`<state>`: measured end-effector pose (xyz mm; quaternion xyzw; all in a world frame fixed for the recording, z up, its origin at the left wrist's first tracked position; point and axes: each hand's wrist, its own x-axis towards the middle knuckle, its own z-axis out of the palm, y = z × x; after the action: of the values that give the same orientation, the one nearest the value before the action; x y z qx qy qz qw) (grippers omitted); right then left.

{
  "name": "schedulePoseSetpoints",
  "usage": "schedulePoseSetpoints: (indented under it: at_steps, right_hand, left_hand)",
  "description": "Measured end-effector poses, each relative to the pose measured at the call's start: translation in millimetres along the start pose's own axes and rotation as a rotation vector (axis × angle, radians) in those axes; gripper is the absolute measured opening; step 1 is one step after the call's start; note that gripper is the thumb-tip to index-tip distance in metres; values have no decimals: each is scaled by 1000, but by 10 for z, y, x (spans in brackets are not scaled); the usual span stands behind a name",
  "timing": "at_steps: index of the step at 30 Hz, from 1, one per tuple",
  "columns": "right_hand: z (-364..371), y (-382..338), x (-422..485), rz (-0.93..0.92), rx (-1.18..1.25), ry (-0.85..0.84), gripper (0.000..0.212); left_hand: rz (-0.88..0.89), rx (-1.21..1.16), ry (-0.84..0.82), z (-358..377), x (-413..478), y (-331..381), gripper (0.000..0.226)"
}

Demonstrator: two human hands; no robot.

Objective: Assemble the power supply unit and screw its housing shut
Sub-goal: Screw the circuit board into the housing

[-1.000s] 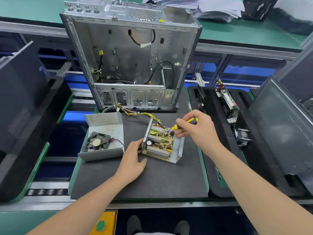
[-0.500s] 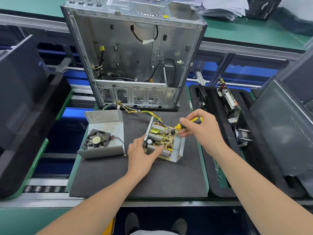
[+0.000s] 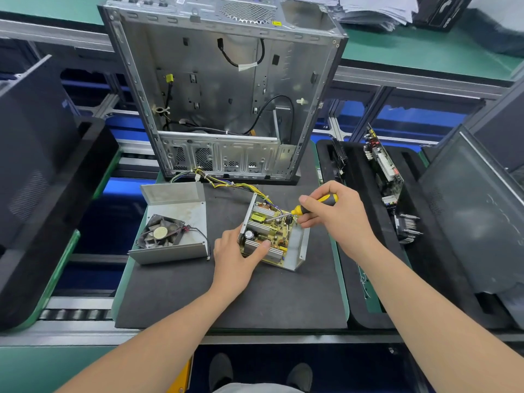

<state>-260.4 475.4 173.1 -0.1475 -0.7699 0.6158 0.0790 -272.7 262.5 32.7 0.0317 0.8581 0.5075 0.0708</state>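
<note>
Item: open grey sheet-metal power supply tray with yellow-green circuit board (image 3: 272,236), mid black foam-covered worktop (image 3: 226,293). Left hand (image 3: 235,256) grips its near-left corner, thumb on a heat sink. Right hand (image 3: 334,219), nearer the work point, wraps a yellow-and-black-handled screwdriver (image 3: 297,210), shaft slanting down-left onto the board's far side. Grey fan-bearing cover (image 3: 173,231) lies apart, left; housing unclosed.

Nothing legible. The yellow sticker (image 3: 276,23) on the computer case's (image 3: 226,80) far top edge, the white mark (image 3: 447,24) on the black box (image 3: 433,9) at far right and the round label (image 3: 160,231) on the fan (image 3: 149,240) at left are too small or blurred to read.
</note>
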Motion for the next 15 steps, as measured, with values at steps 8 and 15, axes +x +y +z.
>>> schedulePoseSetpoints:
  at_steps: [8, 15]
  right_hand:
    - [-6, -23, 1, 3, -3, 2, 26]
    - [-29, -16, -5, 1, 5, 7, 25]
  left_hand:
    - [-10, -36, 10, -17, -13, 45, 68]
    - [-37, -83, 23, -29, -21, 88, 82]
